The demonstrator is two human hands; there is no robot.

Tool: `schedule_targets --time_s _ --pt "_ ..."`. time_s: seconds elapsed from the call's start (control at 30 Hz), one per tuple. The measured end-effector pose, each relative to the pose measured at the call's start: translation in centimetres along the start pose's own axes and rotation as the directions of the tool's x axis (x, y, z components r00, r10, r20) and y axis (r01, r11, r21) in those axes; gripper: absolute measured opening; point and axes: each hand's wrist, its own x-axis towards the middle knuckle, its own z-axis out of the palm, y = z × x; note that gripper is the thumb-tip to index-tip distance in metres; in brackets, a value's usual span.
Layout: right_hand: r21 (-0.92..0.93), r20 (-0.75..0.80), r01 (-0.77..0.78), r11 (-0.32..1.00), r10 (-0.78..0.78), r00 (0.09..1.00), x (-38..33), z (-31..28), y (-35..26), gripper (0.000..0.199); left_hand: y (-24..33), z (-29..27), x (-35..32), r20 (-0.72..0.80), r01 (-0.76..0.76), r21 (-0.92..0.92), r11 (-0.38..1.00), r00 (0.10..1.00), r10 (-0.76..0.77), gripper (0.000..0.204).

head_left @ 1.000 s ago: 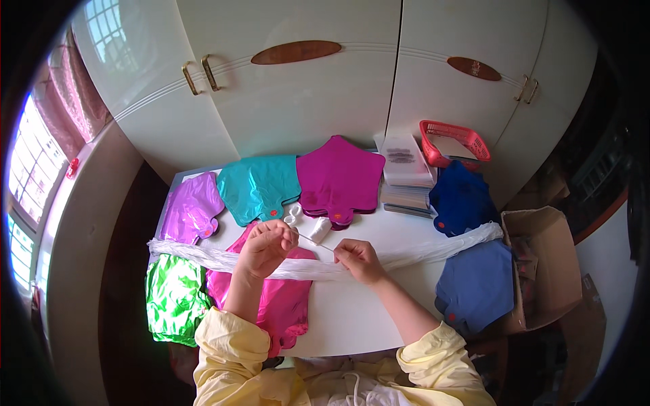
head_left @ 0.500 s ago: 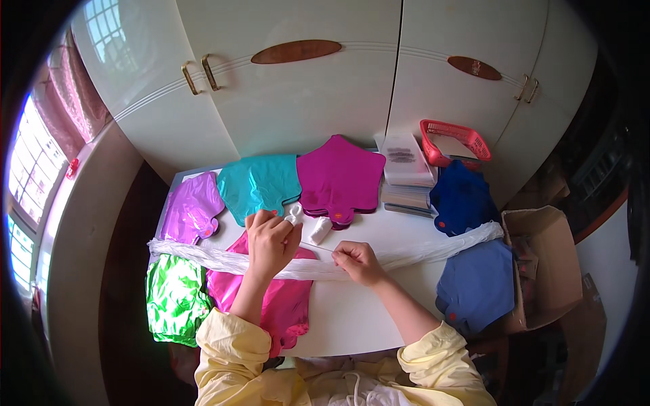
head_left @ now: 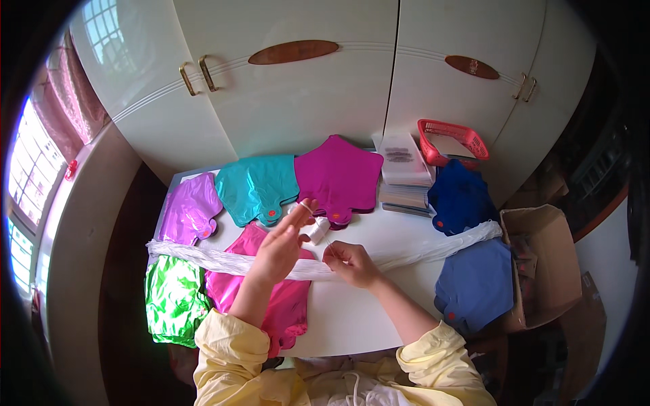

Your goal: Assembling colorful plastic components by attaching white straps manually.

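A long twisted white strip [head_left: 223, 259] lies across the counter [head_left: 352, 318] from its left edge to its right edge, draped over the foil balloons. Near the middle of the counter, the left hand [head_left: 281, 249] is raised just above the strip with fingers loosely curled, pinching a thin white thread [head_left: 318, 227] that runs over by the small white spool [head_left: 315, 230] just behind it. The right hand [head_left: 352, 262] rests on the strip, clenched around it, fingertips also nipping the thread.

A pink balloon [head_left: 281, 304] lies under the left forearm, a green one [head_left: 172, 298] at the near left corner. Along the far edge sit purple [head_left: 189, 216], teal [head_left: 257, 188] and magenta [head_left: 338, 177] star balloons. Two blue balloons [head_left: 474, 284] cover the right side, beside a stack of flat packets [head_left: 405, 176] and a red basket [head_left: 452, 141]. A cardboard box [head_left: 542, 271] stands off the right edge.
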Motion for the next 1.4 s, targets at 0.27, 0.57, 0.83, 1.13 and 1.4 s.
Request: schedule_targets --time_s 0.27,0.57,0.83,1.13,1.4 --pt "-0.03 -0.002 -0.003 1.0 0.003 1.0 -0.2 -0.1 -0.7 0.016 0.0 0.2 0.0 0.258 -0.24 0.966 -0.096 0.873 0.415 0.023" --pt "-0.033 0.063 0.026 0.999 -0.024 0.998 -0.1 0.4 -0.4 0.016 -1.8 -3.0 -0.5 0.227 0.272 -0.437 0.857 0.956 -0.188 0.029" --pt "-0.029 -0.061 -0.033 0.999 0.031 0.998 0.3 0.3 -1.4 0.013 -1.0 1.1 -0.1 0.411 -0.403 0.911 -0.089 0.872 0.265 0.022" --pt "-0.067 0.023 -0.041 0.997 0.043 0.999 -0.2 0.3 -0.7 0.014 -1.5 -1.9 0.0 -0.118 0.246 0.39 0.887 0.969 -0.217 0.017" --pt "-0.05 0.008 -0.005 0.999 0.005 1.0 0.1 0.2 -0.3 0.014 -0.2 -1.8 -0.3 0.155 0.133 -0.545 0.828 0.986 -0.056 0.034"
